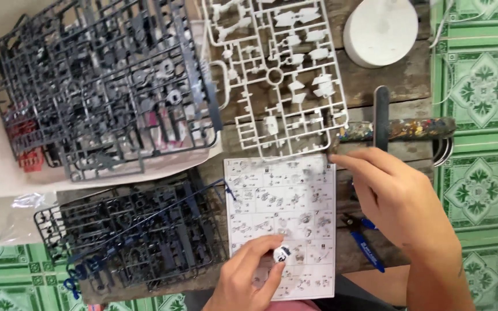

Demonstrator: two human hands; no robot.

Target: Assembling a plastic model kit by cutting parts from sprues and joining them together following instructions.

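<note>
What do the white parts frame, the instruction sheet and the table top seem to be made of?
White parts frame: looks like moulded plastic, matte, with thin runners joining small shaped pieces. Instruction sheet: seems to be paper, flat and thin, printed with grey diagrams. Table top: apparently bare wood, dark and worn, with visible grain and plank gaps. The left hand rests on the sheet.

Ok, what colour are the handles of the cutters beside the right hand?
Blue, on the small nippers, seen in the head view.
</note>
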